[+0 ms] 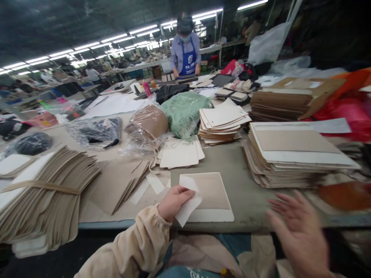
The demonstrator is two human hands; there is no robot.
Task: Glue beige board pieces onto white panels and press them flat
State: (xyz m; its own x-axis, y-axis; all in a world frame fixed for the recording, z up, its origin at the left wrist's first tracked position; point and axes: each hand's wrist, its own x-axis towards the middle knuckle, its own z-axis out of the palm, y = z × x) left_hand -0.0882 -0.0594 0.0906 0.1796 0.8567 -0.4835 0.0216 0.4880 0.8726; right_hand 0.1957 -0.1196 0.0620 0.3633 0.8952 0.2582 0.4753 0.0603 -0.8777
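Note:
My left hand [176,200] pinches a thin white sheet [189,200], which hangs partly over the left side of a flat panel. That panel [213,191] lies on the table near its front edge, beige with a white border. To the right, my right hand [300,227] is blurred, its fingers spread apart, holding nothing; it is in front of the table edge, below a thick stack of similar panels [298,143]. White strips [155,183] lie left of my left hand.
A banded bundle of beige pieces [49,193] fills the left side. Stacked cream pieces [223,116], a green cloth bundle [185,110] and a plastic-wrapped brown item [149,121] stand behind. A person in a blue apron [188,58] is at the far side.

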